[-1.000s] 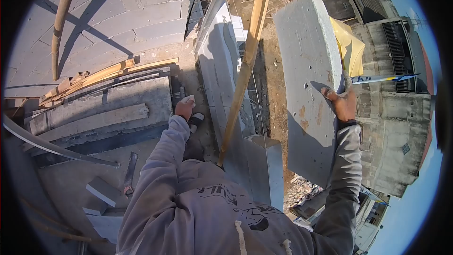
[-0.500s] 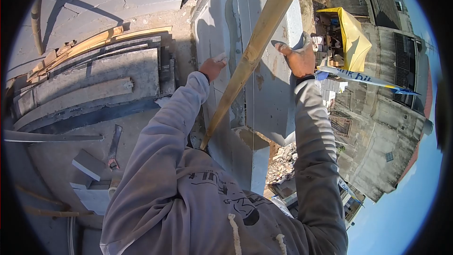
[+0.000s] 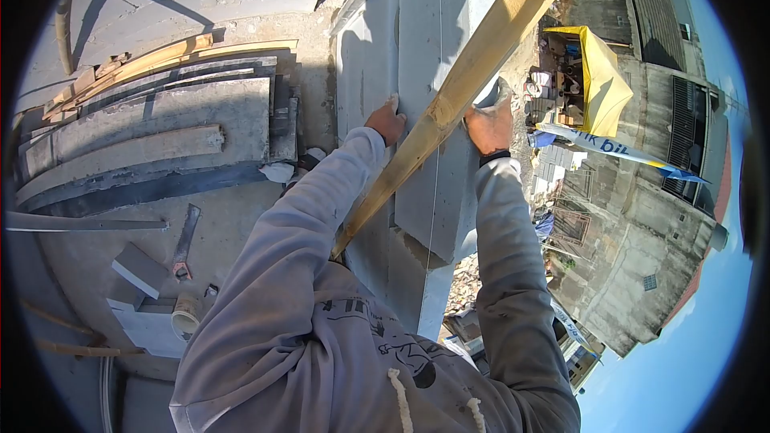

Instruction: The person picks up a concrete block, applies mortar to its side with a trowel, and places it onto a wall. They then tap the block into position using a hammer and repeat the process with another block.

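Note:
A long pale grey lightweight concrete block (image 3: 421,200) lies on top of the wall, under a taut string line. My left hand (image 3: 386,122) is closed at the block's left edge, with the fingertips pressed on it. Around the right edge my right hand (image 3: 491,124) is closed, its fingers dusted pale; part of its grip is hidden. Slanting between my hands, a wooden pole (image 3: 437,112) passes in front of the block and covers part of it.
Stacked boards and planks (image 3: 152,128) lie on the floor at left. A handsaw (image 3: 186,244), cut block pieces (image 3: 140,273) and a bucket (image 3: 186,313) are nearer. Beyond the wall's right edge is a drop towards a yellow canopy (image 3: 601,80) and buildings.
The block has shifted left, and the grey mortar strip beside it is now covered. My left hand has moved right, my right hand left and down, so they are closer together.

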Action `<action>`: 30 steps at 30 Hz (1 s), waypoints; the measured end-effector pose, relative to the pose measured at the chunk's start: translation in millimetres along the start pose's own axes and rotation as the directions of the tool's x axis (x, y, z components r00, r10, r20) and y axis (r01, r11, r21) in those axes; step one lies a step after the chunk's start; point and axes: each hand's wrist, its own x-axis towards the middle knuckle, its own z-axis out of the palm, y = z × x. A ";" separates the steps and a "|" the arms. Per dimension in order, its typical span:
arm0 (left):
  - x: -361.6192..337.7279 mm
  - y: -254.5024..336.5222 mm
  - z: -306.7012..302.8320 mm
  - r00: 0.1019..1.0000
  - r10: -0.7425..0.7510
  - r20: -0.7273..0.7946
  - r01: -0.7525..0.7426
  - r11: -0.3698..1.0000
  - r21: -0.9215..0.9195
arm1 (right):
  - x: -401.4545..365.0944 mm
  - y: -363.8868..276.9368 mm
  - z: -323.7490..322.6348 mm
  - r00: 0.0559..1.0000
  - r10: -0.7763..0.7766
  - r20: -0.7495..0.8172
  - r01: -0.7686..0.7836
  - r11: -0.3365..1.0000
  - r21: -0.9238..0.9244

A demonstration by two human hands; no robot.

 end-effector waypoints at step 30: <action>2.1 -13.8 11.6 0.985 -0.025 -0.168 0.043 0.994 0.104 | -31.4 -26.0 0.8 0.970 0.164 0.180 -0.138 0.979 -0.151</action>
